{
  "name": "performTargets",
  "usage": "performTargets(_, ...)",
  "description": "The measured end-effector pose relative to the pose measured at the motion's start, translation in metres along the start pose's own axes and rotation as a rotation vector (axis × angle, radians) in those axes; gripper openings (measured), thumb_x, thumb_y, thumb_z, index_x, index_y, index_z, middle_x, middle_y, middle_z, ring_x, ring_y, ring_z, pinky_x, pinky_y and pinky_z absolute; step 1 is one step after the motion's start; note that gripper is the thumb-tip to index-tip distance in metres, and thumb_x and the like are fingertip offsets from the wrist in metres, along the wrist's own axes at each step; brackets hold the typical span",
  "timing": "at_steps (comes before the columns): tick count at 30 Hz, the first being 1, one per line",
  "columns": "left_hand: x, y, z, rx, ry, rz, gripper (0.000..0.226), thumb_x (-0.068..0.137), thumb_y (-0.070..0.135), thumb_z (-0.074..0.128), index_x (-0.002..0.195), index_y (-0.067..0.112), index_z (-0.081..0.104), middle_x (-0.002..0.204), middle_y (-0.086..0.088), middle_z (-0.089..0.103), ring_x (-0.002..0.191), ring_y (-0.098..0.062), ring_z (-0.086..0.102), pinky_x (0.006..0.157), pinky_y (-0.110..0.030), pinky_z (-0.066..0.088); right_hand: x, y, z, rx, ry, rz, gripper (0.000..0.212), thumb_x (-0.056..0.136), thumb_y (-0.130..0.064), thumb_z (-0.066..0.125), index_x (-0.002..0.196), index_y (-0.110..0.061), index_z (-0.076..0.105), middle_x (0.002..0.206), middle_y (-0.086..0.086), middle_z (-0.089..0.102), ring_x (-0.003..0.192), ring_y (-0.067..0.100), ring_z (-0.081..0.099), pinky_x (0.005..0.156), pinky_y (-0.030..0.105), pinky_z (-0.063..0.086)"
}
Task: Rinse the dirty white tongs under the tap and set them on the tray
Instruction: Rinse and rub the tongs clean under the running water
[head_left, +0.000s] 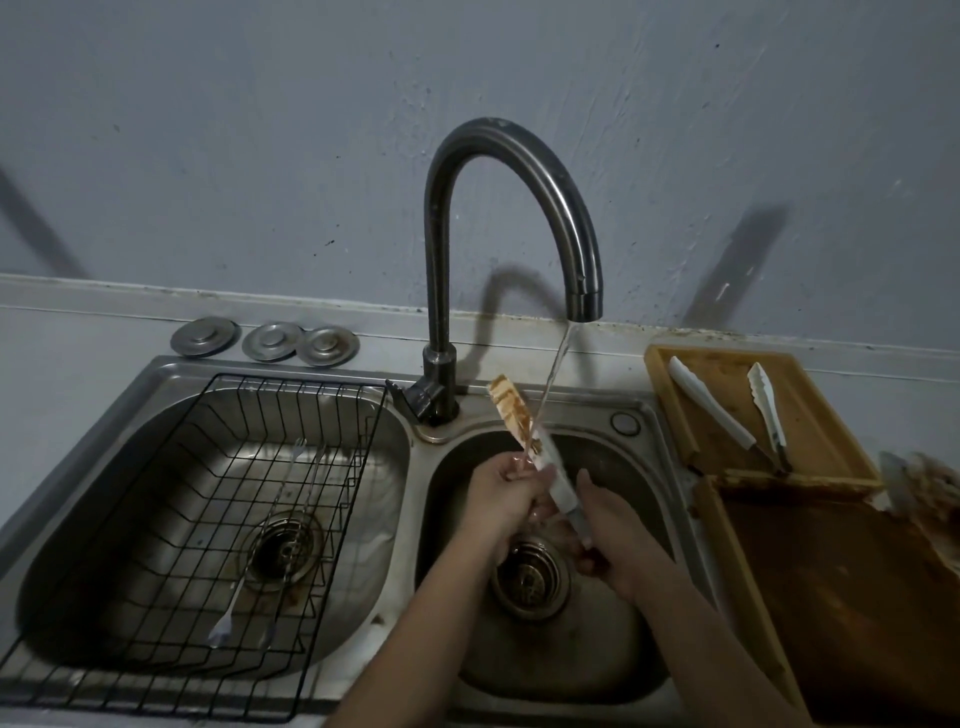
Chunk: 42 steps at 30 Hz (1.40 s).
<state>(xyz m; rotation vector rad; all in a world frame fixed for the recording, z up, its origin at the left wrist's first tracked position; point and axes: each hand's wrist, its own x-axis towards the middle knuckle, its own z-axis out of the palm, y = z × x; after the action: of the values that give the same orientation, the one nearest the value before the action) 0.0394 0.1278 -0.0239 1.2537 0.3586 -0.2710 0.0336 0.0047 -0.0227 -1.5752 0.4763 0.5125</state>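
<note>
White tongs (519, 415) smeared with brown sauce stand tilted over the right sink basin (613, 639), tips pointing up and left. Water runs from the tap (582, 291) and strikes their middle. My right hand (613, 530) grips the tongs' lower handle end. My left hand (501, 493) holds the tongs just below the stream, fingers wrapped round the middle. The wooden tray (810, 410) sits to the right of the sink with two clean white tongs (711, 410) lying in it.
The left basin holds a black wire rack (218, 519) with long metal forks. Three metal drain stoppers (265, 340) lie behind it. A second wooden tray (841, 597), stained brown, sits front right with more dirty utensils (924, 493), blurred.
</note>
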Motion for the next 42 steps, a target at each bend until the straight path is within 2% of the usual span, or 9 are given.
performTargets(2,0.0,-0.001,-0.003,-0.063,0.024,-0.031,0.017,0.09,0.011,0.059,0.074,0.006,0.056,0.045,-0.003,0.054,0.033,-0.01,0.044,0.039,-0.02,0.038,0.004,0.003,0.003,-0.26,0.109,-0.169,0.04,0.096,-0.044,0.035,0.117,-0.016,0.052,0.083,0.003,0.055,0.06,0.01,0.048,0.05,0.024,0.034)
performTargets(7,0.001,-0.002,-0.008,-0.179,-0.006,-0.117,0.023,0.097,0.02,0.049,0.086,0.002,0.059,0.056,-0.007,0.058,0.04,-0.012,0.054,0.039,-0.021,0.042,0.002,0.0,0.012,-0.71,0.121,-0.371,0.031,0.1,-0.031,0.032,0.084,-0.02,0.056,0.079,-0.003,0.057,0.073,0.011,0.055,0.064,0.024,0.04)
performTargets(14,0.003,-0.003,-0.02,-0.195,-0.087,-0.253,0.008,0.09,0.01,0.058,0.095,0.012,0.064,0.058,0.006,0.066,0.051,-0.001,0.061,0.054,-0.017,0.048,-0.003,-0.01,0.026,-1.231,0.216,-0.515,0.024,0.097,-0.03,0.037,0.112,-0.017,0.05,0.105,0.005,0.052,0.076,0.013,0.048,0.066,0.025,0.038)
performTargets(19,-0.003,-0.01,-0.019,-0.277,-0.107,-0.297,0.008,0.092,0.023,0.056,0.095,0.017,0.059,0.067,0.005,0.072,0.07,-0.009,0.065,0.069,-0.024,0.045,0.008,-0.022,0.032,-1.266,0.314,-0.521,0.046,0.099,-0.043,0.022,0.085,-0.016,0.057,0.088,0.006,0.059,0.073,0.018,0.057,0.065,0.03,0.041)
performTargets(24,-0.004,-0.005,-0.014,-0.209,-0.088,-0.334,0.032,0.098,0.038,0.04,0.076,0.02,0.055,0.047,0.011,0.061,0.045,-0.001,0.059,0.065,-0.022,0.042,0.004,-0.024,0.035,-1.423,0.427,-0.477,0.06,0.094,-0.057,0.017,0.08,-0.015,0.058,0.082,0.004,0.054,0.064,0.014,0.049,0.056,0.026,0.032)
performTargets(28,-0.002,0.0,-0.011,-0.192,-0.042,-0.358,0.048,0.099,0.045,0.032,0.07,0.017,0.058,0.045,0.009,0.061,0.051,-0.004,0.057,0.059,-0.021,0.042,0.001,-0.022,0.035,-1.381,0.436,-0.486,0.055,0.096,-0.053,0.02,0.077,-0.018,0.058,0.07,0.0,0.056,0.06,0.014,0.053,0.053,0.025,0.034)
performTargets(34,-0.002,-0.005,-0.009,-0.505,-0.005,-0.362,0.016,0.093,0.014,0.055,0.08,0.005,0.057,0.044,0.0,0.055,0.035,-0.007,0.052,0.041,-0.017,0.049,-0.008,-0.005,0.018,-1.391,0.323,-0.479,0.027,0.099,-0.029,0.035,0.118,-0.021,0.051,0.093,0.0,0.06,0.071,0.012,0.054,0.057,0.023,0.041)
performTargets(38,-0.009,-0.013,-0.001,-0.41,-0.081,-0.357,0.011,0.091,0.006,0.056,0.081,0.004,0.055,0.042,-0.003,0.06,0.034,-0.008,0.057,0.043,-0.017,0.052,-0.018,-0.005,0.003,-1.235,0.247,-0.308,0.028,0.099,-0.034,0.033,0.091,-0.02,0.056,0.081,-0.002,0.061,0.073,0.014,0.061,0.065,0.028,0.047)
performTargets(42,-0.012,-0.014,-0.004,-0.372,-0.086,-0.373,0.037,0.095,0.033,0.051,0.074,0.004,0.063,0.052,-0.016,0.067,0.05,-0.021,0.07,0.065,-0.026,0.058,-0.027,-0.006,-0.006,-1.133,0.204,-0.299,0.037,0.099,-0.042,0.025,0.069,-0.031,0.043,0.068,-0.006,0.055,0.063,0.008,0.055,0.059,0.027,0.039)
